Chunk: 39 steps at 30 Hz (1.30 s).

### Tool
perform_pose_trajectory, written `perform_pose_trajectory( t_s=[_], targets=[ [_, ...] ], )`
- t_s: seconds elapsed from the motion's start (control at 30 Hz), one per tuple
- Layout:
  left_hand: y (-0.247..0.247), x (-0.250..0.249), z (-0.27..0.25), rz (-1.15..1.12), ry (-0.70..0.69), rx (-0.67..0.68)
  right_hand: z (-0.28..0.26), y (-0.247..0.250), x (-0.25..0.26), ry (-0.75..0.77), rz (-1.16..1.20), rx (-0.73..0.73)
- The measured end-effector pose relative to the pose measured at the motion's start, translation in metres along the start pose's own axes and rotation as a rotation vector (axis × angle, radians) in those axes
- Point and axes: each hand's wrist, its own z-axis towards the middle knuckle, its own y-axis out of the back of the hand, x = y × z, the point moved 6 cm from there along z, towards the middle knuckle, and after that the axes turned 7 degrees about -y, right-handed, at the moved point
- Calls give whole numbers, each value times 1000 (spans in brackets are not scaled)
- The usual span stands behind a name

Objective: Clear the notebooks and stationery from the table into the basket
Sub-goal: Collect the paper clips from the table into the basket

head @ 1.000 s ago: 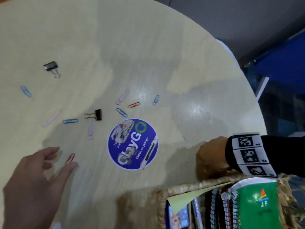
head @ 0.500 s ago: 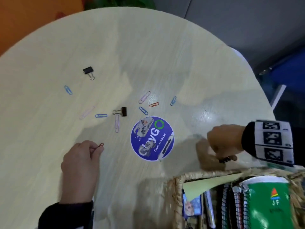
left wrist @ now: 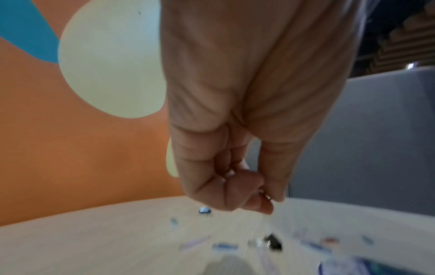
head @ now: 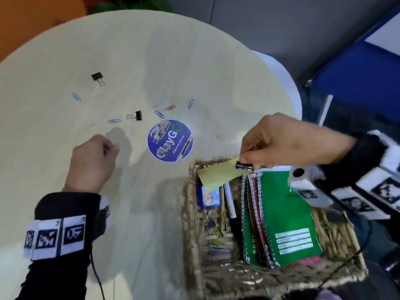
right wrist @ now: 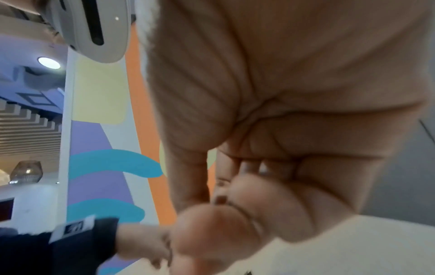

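Observation:
A wicker basket (head: 190,213) stands at the table's near right edge, holding spiral notebooks with a green one (head: 287,215) on top, a yellow sheet (head: 216,175) and small stationery. My right hand (head: 245,163) hangs over the basket's far rim and pinches a black binder clip (head: 243,165). My left hand (head: 112,147) is lifted off the table left of the blue sticker and pinches a paper clip (head: 116,145), whose wire shows between thumb and finger (left wrist: 268,197). Two black binder clips (head: 138,115) (head: 97,77) and several paper clips (head: 159,114) lie on the table.
A round blue sticker (head: 170,140) is fixed to the pale round table (head: 194,61). In the left wrist view the clips on the table are blurred. An orange wall and grey panel stand behind the table; a blue surface lies off its right edge.
My left hand picked a paper clip off the table and lifted it. My right hand rose from the table edge with a binder clip and moved over the basket's rim.

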Motion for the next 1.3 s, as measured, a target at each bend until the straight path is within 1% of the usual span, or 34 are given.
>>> perform_pose_trajectory(
  t_s=[0.1,0.17,0.2,0.3,0.4,0.47,0.53,0.6,0.67,0.73,0.83,0.9,1.0,1.07,1.17,1.23,1.3],
  targets=[
    [24,-41,-29,-52,-166,-61,-12,-65,-1,37,-55,110],
    [39,-70,-52,-84,-280,-92,-10,-112,1,42,-142,190],
    [45,-82,-65,-101,-322,-93,-6,-130,2,44,-182,207],
    [56,-113,-106,-132,-440,-64,9,-166,10,17,-306,201],
    [47,-132,-147,-121,-561,3,24,-183,8,3,-405,178],
    [27,-139,-171,-80,-619,68,29,-186,6,2,-406,151],
    [0,-141,-190,-26,-631,165,26,-181,4,7,-377,111],
    [-33,-137,-202,-4,-608,279,18,-164,0,-10,-333,38],
    [-67,-137,-209,50,-617,401,4,-141,-10,-36,-240,-60],
    [-96,-140,-213,210,-637,523,-14,-120,-22,-54,-114,-162],
    [-122,-145,-219,444,-623,696,-44,-102,-39,-73,50,-290],
    [-134,-148,-222,575,-636,795,-64,-101,-47,-80,116,-325],
    [-146,-148,-225,702,-614,916,-85,-106,-55,-94,172,-318],
    [-153,-146,-227,757,-604,966,-92,-111,-59,-104,169,-310],
    [-158,-141,-226,785,-577,984,-93,-117,-63,-96,201,-301],
    [-156,-140,-225,773,-576,997,-91,-119,-63,-96,223,-289],
    [-146,-143,-222,733,-588,975,-87,-120,-62,-93,242,-277]
  ],
)
